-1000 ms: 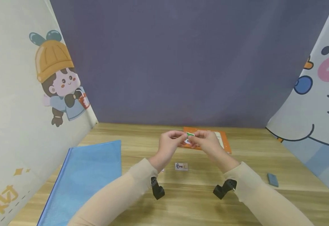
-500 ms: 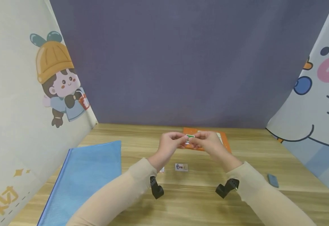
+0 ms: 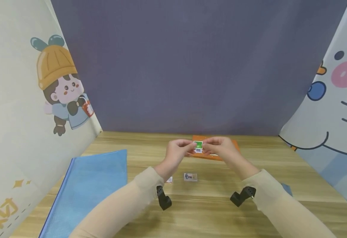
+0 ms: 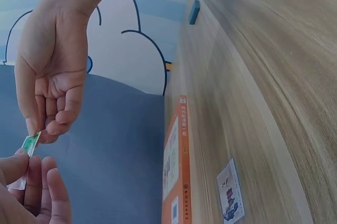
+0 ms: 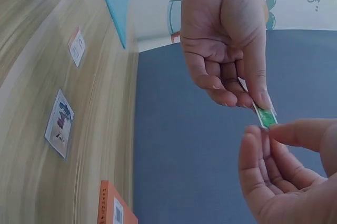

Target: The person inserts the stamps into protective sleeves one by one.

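Note:
Both hands meet above the far part of the table. Between them is a small green stamp-like piece with a white border point(image 3: 198, 144), with a whitish, see-through part below it. My left hand point(image 3: 175, 152) pinches its left side between thumb and fingers. At the opposite side, the right hand point(image 3: 222, 147) pinches the edge with thumb and forefinger, as the right wrist view shows. Fingertips cover part of the piece. Nearer on the table lies a small picture stamp point(image 3: 190, 177); another small card point(image 5: 77, 47) lies beside it, mostly hidden by the left wrist in the head view.
An orange book point(image 3: 209, 157) lies behind the hands, partly covered by them. On the left is a blue zip folder point(image 3: 99, 185). A small blue-grey block point(image 3: 286, 189) lies at the right beside the sleeve. Printed cloths and a dark curtain point(image 3: 173, 66) surround the table.
The green piece has turned so that more of its green face shows toward the head camera. Both hands stay close together, and the right forearm has shifted slightly right.

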`<move>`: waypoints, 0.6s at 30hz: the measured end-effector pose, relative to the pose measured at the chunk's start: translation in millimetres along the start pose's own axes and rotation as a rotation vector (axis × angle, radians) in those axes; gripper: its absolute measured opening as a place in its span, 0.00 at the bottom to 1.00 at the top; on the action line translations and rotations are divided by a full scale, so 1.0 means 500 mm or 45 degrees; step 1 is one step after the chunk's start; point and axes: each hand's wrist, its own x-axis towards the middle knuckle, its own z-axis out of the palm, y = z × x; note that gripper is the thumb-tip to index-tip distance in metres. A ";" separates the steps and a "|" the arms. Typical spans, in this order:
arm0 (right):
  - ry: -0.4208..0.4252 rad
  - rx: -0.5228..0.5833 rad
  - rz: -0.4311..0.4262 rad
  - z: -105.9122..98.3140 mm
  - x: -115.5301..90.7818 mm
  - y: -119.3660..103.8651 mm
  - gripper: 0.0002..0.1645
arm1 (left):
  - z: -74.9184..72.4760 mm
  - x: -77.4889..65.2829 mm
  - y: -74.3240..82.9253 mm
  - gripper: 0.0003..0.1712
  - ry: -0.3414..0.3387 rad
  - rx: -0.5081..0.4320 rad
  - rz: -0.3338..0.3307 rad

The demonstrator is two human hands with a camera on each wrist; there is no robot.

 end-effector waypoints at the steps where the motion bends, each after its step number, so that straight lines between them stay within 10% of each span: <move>1: 0.003 0.009 -0.004 0.001 0.000 0.000 0.17 | 0.000 -0.001 0.001 0.14 -0.002 0.001 -0.002; 18: 0.101 -0.028 0.010 0.015 -0.001 -0.010 0.16 | 0.009 0.000 0.008 0.13 0.010 0.041 -0.005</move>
